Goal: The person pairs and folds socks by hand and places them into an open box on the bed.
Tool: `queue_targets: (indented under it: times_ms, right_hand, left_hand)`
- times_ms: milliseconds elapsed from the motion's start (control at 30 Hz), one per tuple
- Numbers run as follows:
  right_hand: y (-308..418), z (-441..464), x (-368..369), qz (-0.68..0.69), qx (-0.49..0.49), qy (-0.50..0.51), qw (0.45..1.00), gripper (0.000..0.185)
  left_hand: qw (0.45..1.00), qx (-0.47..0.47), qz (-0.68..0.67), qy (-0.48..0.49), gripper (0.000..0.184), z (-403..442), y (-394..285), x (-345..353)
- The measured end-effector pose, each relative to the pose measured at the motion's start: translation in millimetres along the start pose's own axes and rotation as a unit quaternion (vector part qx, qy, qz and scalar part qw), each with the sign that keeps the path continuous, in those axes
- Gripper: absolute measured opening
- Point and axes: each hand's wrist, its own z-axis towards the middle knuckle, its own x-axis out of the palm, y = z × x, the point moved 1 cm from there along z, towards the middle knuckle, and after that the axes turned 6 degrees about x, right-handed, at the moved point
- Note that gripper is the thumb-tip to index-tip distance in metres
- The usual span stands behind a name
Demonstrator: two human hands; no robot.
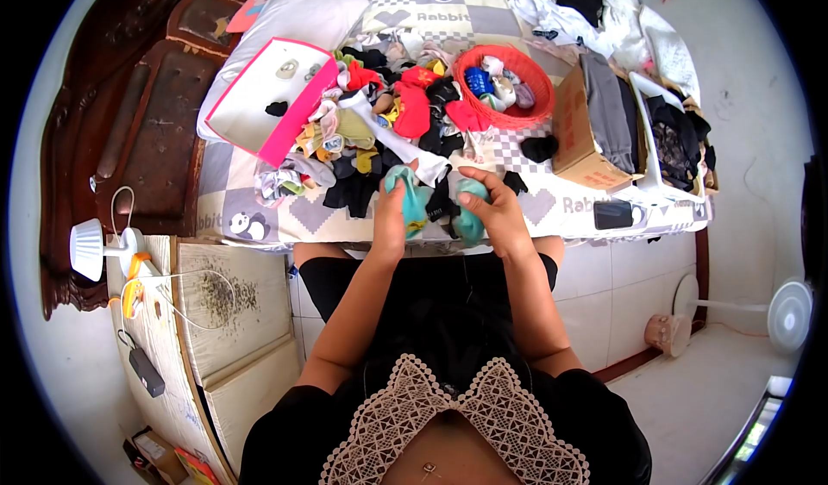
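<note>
Near the bed's front edge, my left hand (392, 213) is closed round a teal sock (412, 199). My right hand (496, 205) grips a second teal sock (470, 219), a short gap to the right of the first. Just behind my hands lies a mixed pile of socks (354, 127) in red, black, white and yellow. One long white sock (392, 140) stretches across it towards my left hand. A red basket (542, 97) behind my right hand holds several rolled socks, one of them blue (477, 81).
A pink-edged white box (297, 114) stands left of the pile. To the right are a cardboard box (576, 136) of dark clothes, a white bin (653, 144) and a phone (613, 215). A lamp (88, 250) stands on the left cabinet.
</note>
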Motion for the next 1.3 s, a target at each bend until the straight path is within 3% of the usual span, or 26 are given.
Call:
queue_targets:
  times_ms: [33, 67, 100, 133, 167, 200, 267, 300, 400, 467, 600, 633, 667, 733, 800, 867, 900, 967, 1067, 1133, 1200, 1300]
  right_hand:
    - [5.8, -4.8, 5.4, 0.043, -0.007, 0.048, 0.998, 0.039]
    - [8.2, -7.4, 8.2, 0.085, -0.014, 0.096, 0.992, 0.040]
    - [4.7, -6.1, 7.5, 0.130, -0.026, 0.139, 0.981, 0.034]
    - [1.4, -4.4, 8.9, 0.130, -0.027, 0.139, 0.981, 0.034]
    - [-2.2, -2.5, 13.1, 0.115, -0.026, 0.127, 0.985, 0.030]
    - [-6.6, -0.3, 17.6, 0.100, -0.026, 0.116, 0.988, 0.026]
    - [-19.8, 8.0, 21.2, 0.072, -0.039, 0.077, 0.994, 0.017]
    - [-25.0, 11.3, 22.1, 0.074, -0.046, 0.050, 0.995, 0.015]
    - [-29.9, 10.9, 24.2, 0.080, -0.050, 0.009, 0.995, 0.008]
    - [-21.8, 5.3, 30.9, 0.186, -0.030, 0.068, 0.980, 0.005]
    - [-20.2, 5.1, 36.2, 0.171, -0.014, 0.102, 0.980, 0.006]
    - [-27.2, 10.0, 32.6, -0.007, -0.105, 0.018, 0.994, 0.006]
    - [-30.5, 13.4, 30.6, -0.185, -0.193, -0.067, 0.961, 0.007]
    - [-30.6, 18.1, 29.8, -0.179, -0.252, -0.088, 0.947, 0.010]
    - [-40.5, 23.7, 24.2, -0.117, -0.162, -0.098, 0.975, 0.011]
    - [-41.5, 23.2, 22.7, -0.131, -0.170, -0.111, 0.970, 0.012]
    - [-42.2, 23.1, 22.8, -0.130, -0.178, -0.115, 0.969, 0.012]
    - [-42.8, 23.1, 22.3, -0.130, -0.185, -0.118, 0.967, 0.012]
    - [-38.7, 22.1, 15.8, -0.144, -0.193, -0.119, 0.963, 0.013]
    - [-31.0, 21.3, 9.8, -0.167, -0.136, -0.087, 0.973, 0.012]
    - [-28.9, 21.1, 8.8, -0.186, -0.140, -0.077, 0.969, 0.017]
    - [-17.5, 16.8, 12.5, -0.239, -0.248, -0.030, 0.938, 0.022]
  left_hand:
    - [0.985, 0.098, 0.142, -0.030, 0.038, 3.1, 1.7, -2.0]
    - [0.985, 0.097, 0.142, -0.030, 0.038, 2.2, 4.3, -5.4]
    - [0.922, 0.168, 0.347, -0.025, 0.034, -0.2, -4.2, -2.9]
    - [0.813, 0.232, 0.534, -0.019, 0.030, -1.6, -9.2, -0.6]
    - [0.891, 0.212, 0.400, -0.027, 0.025, 0.5, -4.2, 0.3]
    - [0.891, 0.212, 0.400, -0.027, 0.025, -0.8, -5.0, 3.5]
    - [0.970, 0.089, 0.224, -0.016, 0.026, -4.1, -7.0, 8.9]
    - [0.979, 0.089, 0.180, -0.023, 0.024, -3.9, -8.1, 12.7]
    - [0.984, 0.038, 0.174, -0.026, 0.021, -7.0, -15.8, 14.2]
    - [0.979, 0.041, 0.194, -0.039, 0.020, -6.4, -13.5, 12.8]
    - [0.982, 0.029, 0.183, -0.039, 0.021, -6.8, -6.9, 10.5]
    - [0.990, -0.007, 0.142, 0.004, 0.031, -8.3, -5.3, 6.3]
    - [0.990, -0.007, 0.141, 0.003, 0.031, -9.3, -2.2, 4.2]
    - [0.995, -0.092, 0.034, -0.022, 0.030, -8.8, 2.0, 1.4]
    - [0.994, -0.102, 0.034, 0.006, 0.031, -9.4, -0.2, 0.1]
    - [0.990, -0.124, 0.035, 0.065, 0.033, -11.5, -4.9, 2.8]
    - [0.989, -0.125, 0.035, 0.066, 0.033, -13.2, -7.6, 6.0]
    - [0.965, -0.041, 0.241, 0.091, 0.028, -16.3, -13.2, 12.4]
    - [0.981, -0.093, 0.152, 0.078, 0.023, -14.4, -7.5, 6.1]
    - [0.980, -0.100, 0.149, 0.085, 0.024, -15.3, -13.8, 7.6]
    - [0.979, -0.107, 0.145, 0.094, 0.024, -15.3, -15.3, 7.6]
    - [0.985, -0.128, 0.094, 0.073, 0.027, -14.7, -15.6, 6.1]
